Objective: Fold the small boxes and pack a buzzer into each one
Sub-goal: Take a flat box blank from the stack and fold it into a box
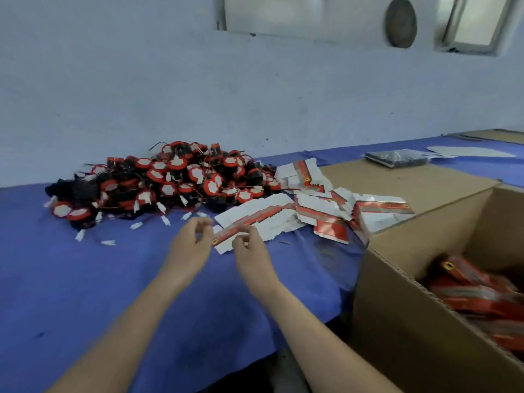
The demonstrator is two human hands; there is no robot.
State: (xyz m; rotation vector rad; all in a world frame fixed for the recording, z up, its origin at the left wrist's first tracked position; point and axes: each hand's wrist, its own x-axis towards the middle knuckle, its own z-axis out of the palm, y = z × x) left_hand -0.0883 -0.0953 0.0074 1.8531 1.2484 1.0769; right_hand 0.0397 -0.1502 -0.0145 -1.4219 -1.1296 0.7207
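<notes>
- Hands: two, both bare and reaching forward over the table.
- Right hand (249,248): fingers curled, pinching the flat box blank (226,241) at its near right edge.
- Left hand (191,241): fingers curled at the left end of the same blank. Motion blur hides the contact, so I cannot tell whether it grips.
- Flat box blank: one in hand, white with a red strip, held low over the cloth just in front of the buzzers and the other blanks.
- Buzzers (170,182): one heap of black bodies with red-and-white faces, thin wires and white plugs. There are too many to count. The heap lies against the wall, left of centre.
- Loose blanks (312,205): several fanned stacks between the buzzer heap and the carton. The individual count is not readable.
- Carton (397,307): one, brown, open at the top, standing at the table's right end.
- Packed boxes (476,290): red, lying inside the carton, blurred and uncountable.
- Brown flap (402,180): one, lying flat behind the carton.
- Dark packet (397,158): one, farther back on the right. White sheets (467,151) lie beside it.
- Surface: a table covered in blue cloth (85,279), with creases near the carton.
- Room: a pale wall (141,80) close behind the table, with one dark round object (401,22) mounted high. A window frame (476,26) is at the upper right.
</notes>
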